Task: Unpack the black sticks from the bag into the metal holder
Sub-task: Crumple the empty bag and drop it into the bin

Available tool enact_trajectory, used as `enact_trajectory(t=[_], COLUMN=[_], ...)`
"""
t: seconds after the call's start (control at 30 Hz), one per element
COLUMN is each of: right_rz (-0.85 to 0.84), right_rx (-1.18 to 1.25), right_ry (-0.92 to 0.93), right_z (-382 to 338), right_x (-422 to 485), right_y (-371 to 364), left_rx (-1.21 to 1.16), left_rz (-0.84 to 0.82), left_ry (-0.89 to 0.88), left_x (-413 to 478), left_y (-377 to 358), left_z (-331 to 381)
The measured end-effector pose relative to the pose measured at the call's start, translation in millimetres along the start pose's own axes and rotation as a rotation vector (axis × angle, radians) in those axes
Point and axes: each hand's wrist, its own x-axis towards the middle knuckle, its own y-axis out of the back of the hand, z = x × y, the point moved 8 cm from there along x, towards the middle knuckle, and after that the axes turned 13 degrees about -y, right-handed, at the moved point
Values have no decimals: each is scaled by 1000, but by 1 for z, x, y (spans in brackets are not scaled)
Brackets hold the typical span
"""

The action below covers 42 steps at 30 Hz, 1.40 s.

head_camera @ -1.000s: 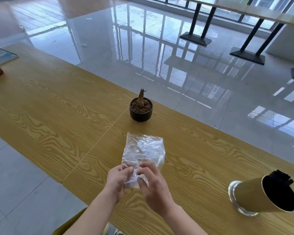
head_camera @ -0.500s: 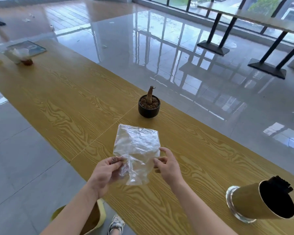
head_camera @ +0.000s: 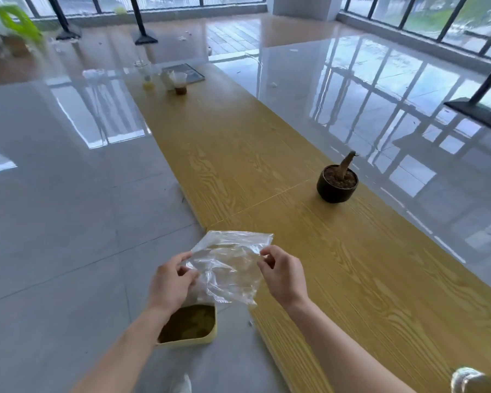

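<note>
A clear, crumpled plastic bag [head_camera: 228, 268] hangs in the air between my hands, past the left edge of the wooden table [head_camera: 352, 279] and above a yellow bin. No black sticks show inside it. My left hand [head_camera: 172, 282] pinches the bag's left side. My right hand [head_camera: 284, 275] pinches its upper right corner. Only a sliver of the metal holder's glass base [head_camera: 465, 381] shows at the bottom right corner; its opening and the sticks are out of frame.
A yellow bin [head_camera: 190, 326] stands on the grey floor right below the bag. A small black plant pot [head_camera: 337, 184] sits on the table ahead to the right. Cups [head_camera: 179, 82] and a book stand at the table's far end.
The view has swung left, so the holder has slid almost out of frame. Both hands have carried the bag off the table to above the yellow bin.
</note>
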Motion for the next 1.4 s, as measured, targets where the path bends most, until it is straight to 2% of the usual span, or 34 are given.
enact_trajectory(t=[0.2, 0.33, 0.47, 0.63, 0.77, 0.97, 1.17, 1.4], right_rz=[-107, -132, -158, -179, -213, -234, -336, -478], right_rx=[-65, -117, -147, -195, -323, -393, -675, -914], right_ry=[73, 61, -36, -166, -148, -171, -76, 56], right_z=[-55, -70, -59, -15, 21, 93, 175, 222], right_x=[-13, -25, -26, -9, 14, 43, 63, 90], right_y=[-88, -165, -240, -316, -373, -449, -523, -593], left_rx=[31, 135, 230, 363, 461, 606, 872, 1079], left_rz=[100, 74, 7, -111, -155, -288, -568, -732], left_ry=[29, 47, 69, 54, -22, -72, -169, -210], left_x=[-2, 14, 42, 65, 75, 82, 95, 112], left_y=[77, 117, 125, 96, 63, 6, -71, -137], left_z=[-70, -131, -199, -277, -329, -416, -487, -547])
